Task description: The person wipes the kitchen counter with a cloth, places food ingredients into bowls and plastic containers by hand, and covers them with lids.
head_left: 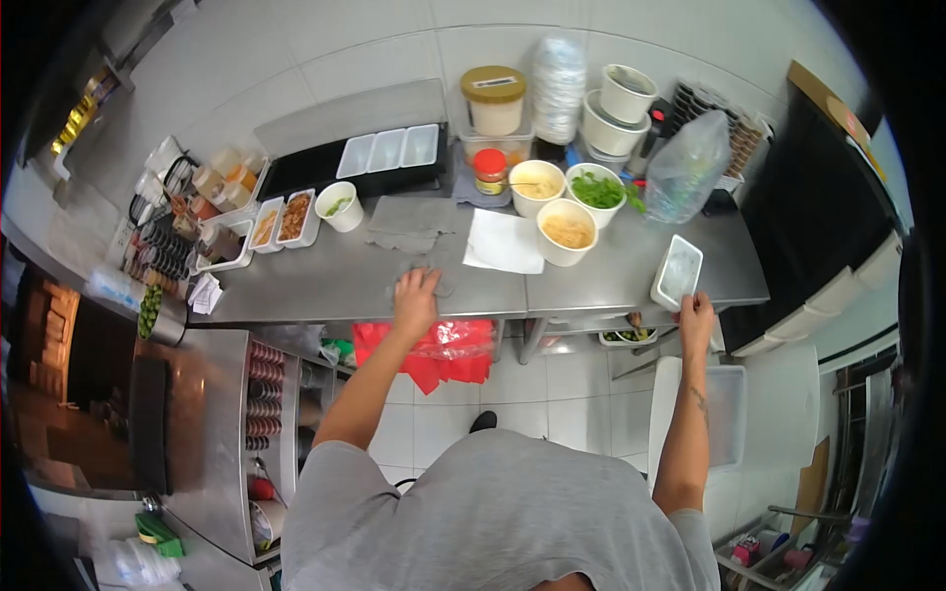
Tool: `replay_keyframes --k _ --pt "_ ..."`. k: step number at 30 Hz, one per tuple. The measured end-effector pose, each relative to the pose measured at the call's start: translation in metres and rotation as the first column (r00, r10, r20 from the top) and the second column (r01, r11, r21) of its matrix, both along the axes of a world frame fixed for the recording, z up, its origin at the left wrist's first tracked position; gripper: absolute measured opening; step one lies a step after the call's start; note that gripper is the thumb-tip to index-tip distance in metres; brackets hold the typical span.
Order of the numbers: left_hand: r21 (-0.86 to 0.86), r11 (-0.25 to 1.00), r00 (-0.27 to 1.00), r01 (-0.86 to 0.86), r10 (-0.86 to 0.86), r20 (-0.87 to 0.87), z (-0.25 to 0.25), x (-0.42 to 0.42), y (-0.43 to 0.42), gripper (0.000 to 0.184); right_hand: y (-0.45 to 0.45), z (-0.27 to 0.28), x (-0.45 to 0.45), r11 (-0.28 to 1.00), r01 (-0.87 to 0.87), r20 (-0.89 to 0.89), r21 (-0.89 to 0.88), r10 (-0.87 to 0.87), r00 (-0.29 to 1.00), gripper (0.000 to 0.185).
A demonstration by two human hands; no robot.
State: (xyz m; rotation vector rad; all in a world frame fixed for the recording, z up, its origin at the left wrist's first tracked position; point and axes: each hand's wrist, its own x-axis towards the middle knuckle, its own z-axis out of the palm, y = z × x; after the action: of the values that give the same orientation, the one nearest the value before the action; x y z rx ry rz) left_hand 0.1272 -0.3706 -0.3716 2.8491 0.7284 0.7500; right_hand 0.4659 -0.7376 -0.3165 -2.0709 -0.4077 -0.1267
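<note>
My left hand [416, 298] rests on the steel counter [345, 286] near its front edge, fingers stretched out. A faint greyish patch shows around the fingertips; I cannot tell whether it is a wet mark or thin film. Just beyond lies a folded grey cloth [409, 222], with a white paper sheet [503, 241] to its right. At the right end of the counter, my right hand [696, 313] grips the near end of a white rectangular container [679, 272], which has some pale contents at its bottom.
Behind the sheet stand a tub of pale yellow shreds [568, 232], a tub of chopped greens [596, 191] and a red-lidded jar [489, 169]. A tray of browned food [295, 215] and a white cup [340, 207] stand left. Red plastic bags [434, 353] hang below the counter.
</note>
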Motion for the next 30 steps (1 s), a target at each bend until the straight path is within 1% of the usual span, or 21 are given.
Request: replay_keyframes --k 2,3,6,7,8,9,10,12,13,14,15,16,17,18,19,21,22,24,27,29,30 --pt "-0.023 0.997 0.997 -0.071 0.071 0.019 -0.002 -0.037 0.028 0.049 0.034 -0.002 0.008 1.000 0.013 -0.006 -0.018 -0.014 1.000 0.024" --pt "0.000 0.991 0.991 -0.134 0.134 0.009 -0.001 -0.055 0.043 0.049 0.046 -0.005 0.008 0.999 0.023 -0.012 -0.027 -0.023 1.000 0.025" --pt "0.098 0.947 0.948 -0.307 0.313 -0.052 -0.004 -0.119 0.090 0.052 0.065 -0.007 0.013 1.000 0.031 -0.139 0.002 -0.031 0.990 0.031" --pt "0.061 0.933 0.932 -0.354 0.357 -0.064 -0.004 -0.136 0.109 0.051 0.067 0.001 0.008 0.996 0.079 -0.137 -0.038 -0.084 0.987 0.033" --pt "0.024 0.916 0.913 -0.401 0.401 -0.077 -0.002 -0.150 0.127 0.050 0.068 0.005 0.002 0.984 0.158 0.074 -0.082 -0.153 0.985 0.029" --pt "-0.011 0.895 0.891 -0.447 0.444 -0.092 -0.003 -0.158 0.141 0.049 0.069 0.007 -0.006 0.964 0.243 0.283 -0.107 -0.205 0.937 0.026" --pt "-0.050 0.882 0.878 -0.469 0.459 -0.132 0.001 -0.158 0.151 0.047 0.069 0.009 -0.015 0.938 0.329 0.477 -0.113 -0.239 0.846 0.023" --pt "-0.128 0.850 0.852 -0.511 0.481 -0.209 0.019 -0.151 0.163 0.043 0.084 0.030 -0.051 0.983 0.184 0.391 -0.020 -0.162 0.906 0.020" --pt "-0.084 0.853 0.835 -0.516 0.478 -0.273 0.031 -0.144 0.157 0.041 0.097 0.037 -0.073 0.993 0.116 0.351 0.033 -0.120 0.929 0.018" --pt "-0.039 0.857 0.815 -0.514 0.474 -0.334 0.047 -0.130 0.144 0.038 0.113 0.039 -0.096 0.999 -0.036 0.300 0.004 0.033 0.953 0.015" --pt "0.006 0.862 0.791 -0.507 0.468 -0.395 0.060 -0.119 0.135 0.036 0.130 0.041 -0.120 0.982 -0.187 0.243 -0.015 0.185 0.952 0.013" --pt "-0.070 0.853 0.821 -0.517 0.470 -0.325 0.068 -0.112 0.134 0.033 0.148 0.040 -0.138 0.933 -0.354 0.284 -0.060 0.356 0.890 0.014" --pt "-0.148 0.842 0.843 -0.519 0.476 -0.250 0.075 -0.104 0.135 0.030 0.167 0.036 -0.151 0.854 -0.508 0.317 -0.112 0.516 0.796 0.016" --pt "-0.226 0.828 0.858 -0.513 0.485 -0.172 0.080 -0.098 0.138 0.027 0.184 0.034 -0.162 0.816 -0.554 0.291 -0.168 0.578 0.763 0.020" --pt "-0.233 0.835 0.867 -0.498 0.481 -0.127 0.083 -0.095 0.142 0.025 0.198 0.030 -0.168 0.771 -0.596 0.259 -0.223 0.636 0.727 0.026" --pt "-0.251 0.849 0.881 -0.466 0.472 -0.038 0.085 -0.089 0.149 0.021 0.224 0.008 -0.168 0.748 -0.592 0.309 -0.301 0.663 0.682 0.033" --pt "-0.302 0.859 0.903 -0.412 0.429 -0.012 0.087 -0.085 0.153 0.020 0.233 -0.004 -0.166 0.736 -0.587 0.332 -0.338 0.677 0.657 0.037" --pt "-0.392 0.871 0.938 -0.298 0.343 0.049 0.095 -0.074 0.165 0.017 0.244 -0.023 -0.165 0.739 -0.564 0.326 -0.368 0.670 0.667 0.041" --pt "-0.219 0.952 0.949 -0.215 0.256 0.181 0.114 -0.037 0.213 0.012 0.252 -0.031 -0.171 0.746 -0.519 0.314 -0.417 0.654 0.689 0.044" --pt "-0.022 0.976 0.937 -0.218 0.216 0.276 0.138 0.004 0.248 0.008 0.256 -0.030 -0.178 0.743 -0.495 0.297 -0.450 0.648 0.702 0.044" --pt "0.052 0.985 0.920 -0.163 0.133 0.368 0.144 0.028 0.273 0.009 0.257 -0.028 -0.179 0.743 -0.495 0.294 -0.450 0.647 0.704 0.044"
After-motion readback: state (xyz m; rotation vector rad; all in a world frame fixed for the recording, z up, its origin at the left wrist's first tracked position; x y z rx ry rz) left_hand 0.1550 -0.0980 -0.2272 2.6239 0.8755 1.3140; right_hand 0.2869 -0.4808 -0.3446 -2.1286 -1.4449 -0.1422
